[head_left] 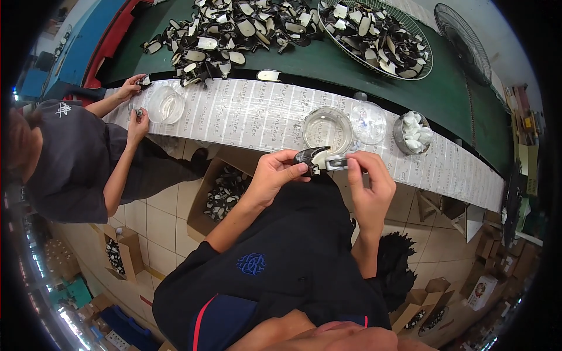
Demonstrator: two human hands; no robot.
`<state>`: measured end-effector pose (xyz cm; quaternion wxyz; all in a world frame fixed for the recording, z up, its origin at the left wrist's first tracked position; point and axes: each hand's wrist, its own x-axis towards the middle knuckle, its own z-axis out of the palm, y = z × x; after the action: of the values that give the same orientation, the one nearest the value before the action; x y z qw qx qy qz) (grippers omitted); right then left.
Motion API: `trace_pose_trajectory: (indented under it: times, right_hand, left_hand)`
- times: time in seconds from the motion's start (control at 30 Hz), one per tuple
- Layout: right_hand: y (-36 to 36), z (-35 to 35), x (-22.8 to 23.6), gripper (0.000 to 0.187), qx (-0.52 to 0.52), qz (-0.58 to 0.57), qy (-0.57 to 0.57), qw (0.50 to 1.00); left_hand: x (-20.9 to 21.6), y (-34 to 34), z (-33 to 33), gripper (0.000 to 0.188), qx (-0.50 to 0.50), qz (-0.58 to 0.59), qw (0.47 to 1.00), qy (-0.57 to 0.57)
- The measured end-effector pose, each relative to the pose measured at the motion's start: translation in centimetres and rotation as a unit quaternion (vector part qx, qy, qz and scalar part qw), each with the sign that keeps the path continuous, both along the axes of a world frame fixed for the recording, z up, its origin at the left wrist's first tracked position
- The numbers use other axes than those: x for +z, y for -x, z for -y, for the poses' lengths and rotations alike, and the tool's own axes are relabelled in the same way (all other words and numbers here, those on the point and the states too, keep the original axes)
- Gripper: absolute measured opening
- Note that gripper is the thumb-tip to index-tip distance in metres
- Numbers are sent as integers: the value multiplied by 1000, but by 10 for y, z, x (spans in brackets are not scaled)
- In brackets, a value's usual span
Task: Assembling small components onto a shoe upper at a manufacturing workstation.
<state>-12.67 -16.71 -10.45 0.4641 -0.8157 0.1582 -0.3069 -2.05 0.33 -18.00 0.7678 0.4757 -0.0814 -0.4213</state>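
At the near side, left fingers (297, 170) grip the curved black-and-cream piece (310, 155), likely light, stiff and slippery, best held by its sides, while right fingers (355, 169) pinch a small grey part (336, 164) at its right end, near the desk (240, 123).

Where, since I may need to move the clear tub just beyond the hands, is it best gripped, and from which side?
Probably by the left rim of the clear tub, coming from the left: it stands open-topped, its round lip seems pinchable, and a clear round item crowds its right side.
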Motion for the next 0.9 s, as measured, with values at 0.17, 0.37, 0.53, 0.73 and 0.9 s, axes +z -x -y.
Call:
trace_pose_trajectory:
  times: [0.17,0.37,0.53,0.73,0.9]
  right_hand:
    - [-5,-4,-6,15,76,-10,88,993]
    - [-9,-5,-4,16,77,3,139,987]
    - [-11,-6,-3,17,92,16,166,982]
    - [-14,-7,-5,17,62,19,197,978]
    - [-15,-6,-9,15,25,18,224,974]
  left_hand:
    - [2,0,0,23,-2,2,1000,14]
    - [4,0,1,25,-1,15,1000,15]
    - [3,1,2,24,4,21,1000,13]
    - [9,1,2,27,-1,34,999,4]
    - [8,1,2,27,-4,47,999,-5]
